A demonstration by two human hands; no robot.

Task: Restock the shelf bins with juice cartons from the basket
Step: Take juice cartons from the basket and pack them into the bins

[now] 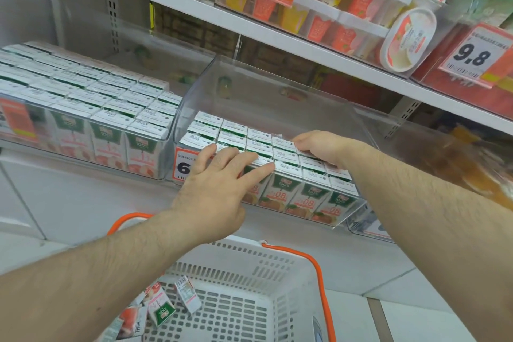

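While both hands rest on the cartons (258, 144) in the middle bin (277, 91), the spare stock lies below in the basket (249, 272).

Left hand (219, 183) lies flat, fingers straight and spread over the front row; right hand (322, 147) curls over the top of a carton at the right end, though whether it truly grips I cannot tell. About 6 loose cartons (163, 305) sit in the basket's left corner, directly under the left forearm, so that hand is nearer.

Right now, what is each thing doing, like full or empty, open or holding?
Left hand: open, fingers flat on carton tops.
Right hand: fingers curled on cartons.
Clear plastic middle bin: partly filled.
Clear left bin: full.
White plastic basket: few cartons left.
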